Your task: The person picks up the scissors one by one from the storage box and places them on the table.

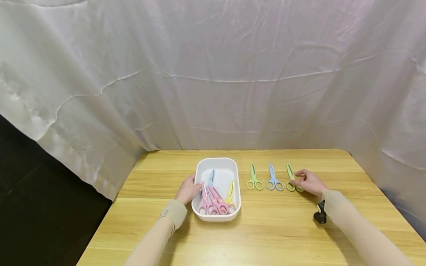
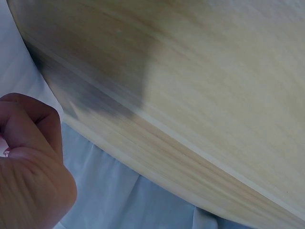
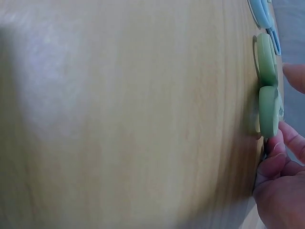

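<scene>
Beige sleeves (image 1: 359,226) reach in from the near side. Left hand (image 1: 189,190) grips the white box (image 1: 217,218) by its left wall, best kept steady. Right hand (image 1: 310,183) has thumb and forefinger apart, loosely spread at the rightmost green scissors (image 1: 290,173), right of the blue scissors (image 1: 273,180); firm contact I cannot tell. Light fingertips should keep that pair aligned.

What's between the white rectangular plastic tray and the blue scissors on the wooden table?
Just one pair of green plastic scissors, lying flat; the head view shows it.
</scene>
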A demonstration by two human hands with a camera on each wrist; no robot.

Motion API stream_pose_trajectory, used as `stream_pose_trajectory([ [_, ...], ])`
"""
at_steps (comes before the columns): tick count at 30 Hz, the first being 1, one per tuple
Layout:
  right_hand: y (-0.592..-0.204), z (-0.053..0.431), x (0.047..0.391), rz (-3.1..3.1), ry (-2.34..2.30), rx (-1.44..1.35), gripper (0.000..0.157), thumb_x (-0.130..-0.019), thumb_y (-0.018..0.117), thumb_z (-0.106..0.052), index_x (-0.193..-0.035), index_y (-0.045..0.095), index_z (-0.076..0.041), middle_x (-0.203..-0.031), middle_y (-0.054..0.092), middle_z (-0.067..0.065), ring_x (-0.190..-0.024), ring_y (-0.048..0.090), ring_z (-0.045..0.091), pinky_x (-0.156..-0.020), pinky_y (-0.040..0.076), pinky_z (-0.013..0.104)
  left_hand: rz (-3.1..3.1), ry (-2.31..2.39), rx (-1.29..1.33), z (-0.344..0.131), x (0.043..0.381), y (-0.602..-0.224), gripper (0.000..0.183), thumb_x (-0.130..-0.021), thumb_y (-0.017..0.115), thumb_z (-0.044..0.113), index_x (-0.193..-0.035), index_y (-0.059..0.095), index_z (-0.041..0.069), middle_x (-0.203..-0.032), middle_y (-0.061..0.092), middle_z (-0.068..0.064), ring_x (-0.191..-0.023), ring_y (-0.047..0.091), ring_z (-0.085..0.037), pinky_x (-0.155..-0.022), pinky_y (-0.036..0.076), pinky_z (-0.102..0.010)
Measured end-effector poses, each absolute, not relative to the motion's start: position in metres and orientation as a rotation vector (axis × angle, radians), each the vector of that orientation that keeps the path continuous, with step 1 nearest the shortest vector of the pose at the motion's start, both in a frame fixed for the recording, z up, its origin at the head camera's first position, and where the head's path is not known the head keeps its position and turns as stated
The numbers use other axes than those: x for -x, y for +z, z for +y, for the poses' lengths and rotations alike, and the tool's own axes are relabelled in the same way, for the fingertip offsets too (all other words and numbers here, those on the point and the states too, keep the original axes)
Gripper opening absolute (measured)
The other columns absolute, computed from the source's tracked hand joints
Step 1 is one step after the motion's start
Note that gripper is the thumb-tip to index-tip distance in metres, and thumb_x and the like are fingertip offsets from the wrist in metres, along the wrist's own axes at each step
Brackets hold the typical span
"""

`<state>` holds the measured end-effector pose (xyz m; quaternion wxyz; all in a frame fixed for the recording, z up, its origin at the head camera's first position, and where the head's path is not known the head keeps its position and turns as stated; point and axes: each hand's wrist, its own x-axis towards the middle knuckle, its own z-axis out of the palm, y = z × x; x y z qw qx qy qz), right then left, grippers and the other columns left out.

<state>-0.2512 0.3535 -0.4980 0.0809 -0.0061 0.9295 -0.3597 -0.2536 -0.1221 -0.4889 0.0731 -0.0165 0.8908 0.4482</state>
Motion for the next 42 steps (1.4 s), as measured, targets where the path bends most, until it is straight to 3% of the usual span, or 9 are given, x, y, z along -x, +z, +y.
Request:
stream_pose_trajectory([
  [8, -0.502, 0.356, 0.250, 2.740, -1.240, -0.068, 0.069, -0.097, 0.063, -0.040, -0.140, 0.042, 0.010, -0.104, 0.054, 0.012, -0.082, 0.051, 0.014, -0.068, 0.045, 0.024, 2.664, 1.350, 0.043, -0.122, 0.253, -0.489, 0.048, -0.094, 0.059, 0.013, -0.140, 0.054, -0.001, -0.134, 0.062, -0.027, -0.114, 0.066, -0.038, -0.089, 0.062, -0.044],
  [13, -0.501, 0.352, 0.249, 2.797, -1.261, -0.050, 0.067, -0.098, 0.062, -0.039, -0.140, 0.042, 0.010, -0.101, 0.057, 0.014, -0.077, 0.053, 0.013, -0.063, 0.046, 0.024, 2.665, 1.356, 0.037, -0.122, 0.253, -0.491, 0.048, -0.093, 0.059, 0.014, -0.139, 0.054, -0.001, -0.132, 0.063, -0.026, -0.110, 0.068, -0.036, -0.085, 0.063, -0.042],
  [20, -0.494, 0.336, 0.246, 2.996, -1.112, 0.102, 0.055, -0.095, 0.067, -0.028, -0.134, 0.049, 0.007, -0.098, 0.057, 0.016, -0.085, 0.054, 0.021, -0.067, 0.045, 0.027, 2.660, 1.362, 0.056, -0.122, 0.253, -0.492, 0.049, -0.093, 0.059, 0.014, -0.140, 0.054, 0.000, -0.133, 0.062, -0.026, -0.111, 0.067, -0.036, -0.086, 0.063, -0.043],
  [26, -0.489, 0.320, 0.247, 3.131, -0.952, 0.354, 0.050, -0.091, 0.072, -0.024, -0.127, 0.056, 0.007, -0.103, 0.062, 0.022, -0.089, 0.058, 0.029, -0.074, 0.048, 0.035, 2.667, 1.360, 0.054, -0.121, 0.255, -0.492, 0.050, -0.093, 0.058, 0.014, -0.141, 0.053, 0.000, -0.134, 0.062, -0.027, -0.112, 0.067, -0.037, -0.088, 0.062, -0.044],
  [35, -0.489, 0.299, 0.244, 3.144, -0.695, 0.600, 0.051, -0.083, 0.081, -0.031, -0.121, 0.061, -0.002, -0.104, 0.065, 0.017, -0.098, 0.055, 0.033, -0.082, 0.048, 0.050, 2.671, 1.339, 0.054, -0.122, 0.252, -0.488, 0.050, -0.093, 0.058, 0.013, -0.141, 0.053, 0.000, -0.134, 0.061, -0.027, -0.111, 0.067, -0.037, -0.084, 0.063, -0.041],
  [42, -0.493, 0.294, 0.246, 3.154, -0.603, 0.687, 0.050, -0.078, 0.085, -0.030, -0.113, 0.062, -0.001, -0.094, 0.066, 0.010, -0.089, 0.058, 0.026, -0.106, 0.037, 0.068, 2.672, 1.341, 0.042, -0.121, 0.252, -0.487, 0.050, -0.093, 0.058, 0.013, -0.141, 0.053, -0.001, -0.134, 0.061, -0.027, -0.110, 0.068, -0.036, -0.083, 0.063, -0.040],
])
